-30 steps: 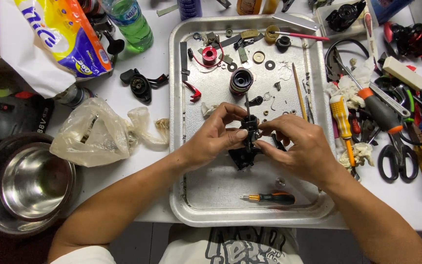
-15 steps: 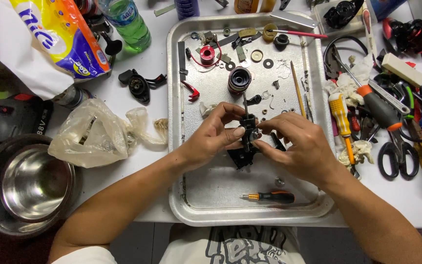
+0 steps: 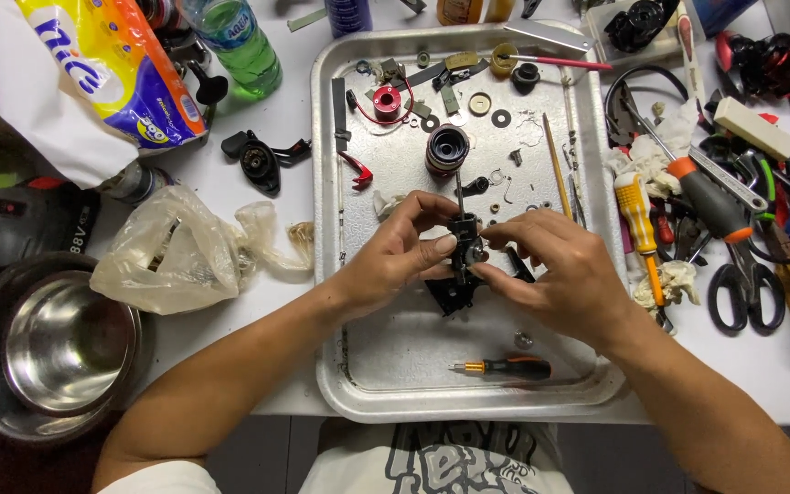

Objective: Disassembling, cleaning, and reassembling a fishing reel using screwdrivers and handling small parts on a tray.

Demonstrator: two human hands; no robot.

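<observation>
A small black mechanical assembly with a thin upright shaft (image 3: 462,240) was pinched by the left hand (image 3: 397,252) at nine o'clock and the right hand (image 3: 558,274) at three; a steady grip seemed required for fitting its parts.

We had both forearms bare to the elbow, with no watch, ring or glove on our left hand (image 3: 395,252) or right hand (image 3: 555,274). We wore a white T-shirt (image 3: 432,462) with a dark graphic print across the chest.
</observation>
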